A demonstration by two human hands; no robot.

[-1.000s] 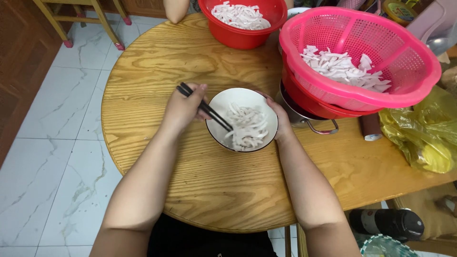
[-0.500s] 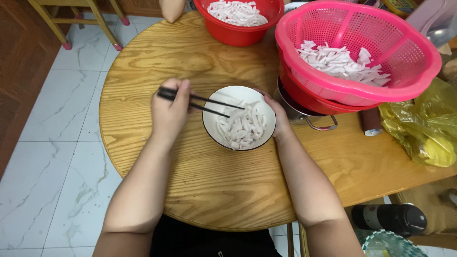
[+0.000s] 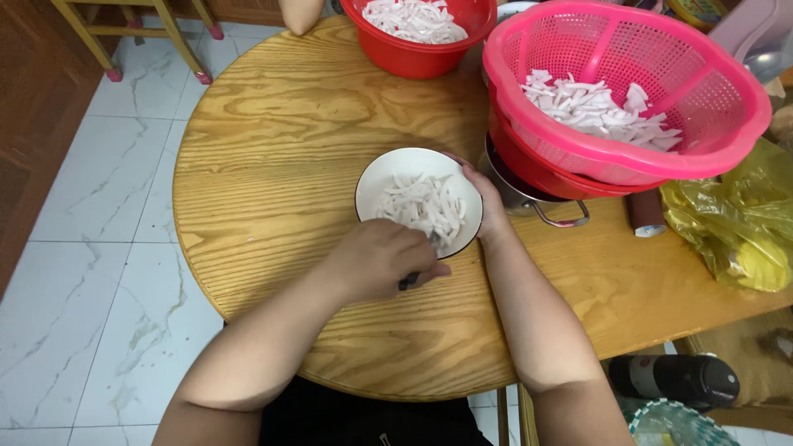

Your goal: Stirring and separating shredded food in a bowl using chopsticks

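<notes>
A white bowl (image 3: pixel 388 169) with a dark rim sits on the round wooden table (image 3: pixel 273 149) and holds pale white strips of food (image 3: pixel 421 206). My left hand (image 3: pixel 380 260) is closed around dark chopsticks (image 3: pixel 410 279) at the bowl's near edge, their tips hidden by the hand. My right hand (image 3: pixel 487 206) grips the bowl's right rim.
A pink colander (image 3: pixel 702 107) of the same white strips rests on a red basin over a metal pot (image 3: pixel 529 202). A red bowl (image 3: pixel 429 45) with strips stands at the back. A yellow plastic bag (image 3: pixel 739 231) lies right. A dark bottle (image 3: pixel 677 378) lies below the table edge. A wooden chair (image 3: pixel 132 33) stands at the far left.
My left hand swung from the bowl's left side round to its near edge, turning the chopsticks under the palm. The right hand kept its hold on the rim.
</notes>
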